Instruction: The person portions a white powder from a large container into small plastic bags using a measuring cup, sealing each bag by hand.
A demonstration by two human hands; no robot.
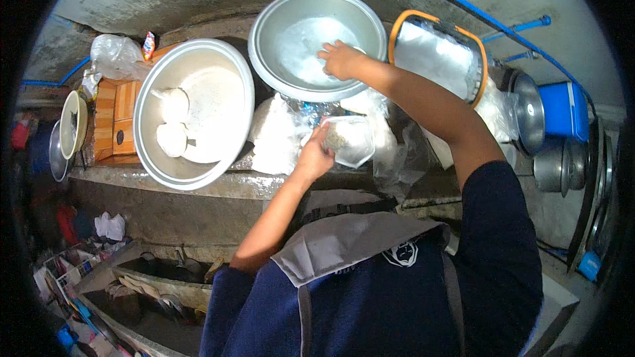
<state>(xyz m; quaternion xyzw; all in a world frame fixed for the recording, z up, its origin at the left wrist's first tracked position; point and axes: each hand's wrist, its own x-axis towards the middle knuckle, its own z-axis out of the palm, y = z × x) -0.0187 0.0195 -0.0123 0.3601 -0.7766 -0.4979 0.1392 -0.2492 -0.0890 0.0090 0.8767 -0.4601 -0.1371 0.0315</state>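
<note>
My left hand (316, 154) grips a clear plastic container (353, 141) by its left edge, in front of the middle metal basin. Something pale and grainy shows inside the container near my fingers. Over the bright inside of the large metal basin (258, 44) reaches my right hand (342, 61), its fingers spread; whether they touch the contents cannot be told. To the left stands a second large basin (141, 124) with a white inside, holding white rounded bundles (173, 105) that look like tied bags. White filled plastic bags (275, 139) lie between the basins and my left hand.
An orange-rimmed container (436, 54) stands at the right, near metal pots (550, 166) and a blue box (563, 111). Behind the left basin are a wooden crate (116, 121) and a crumpled plastic bag (116, 57). The concrete counter's front edge (233, 186) runs before me.
</note>
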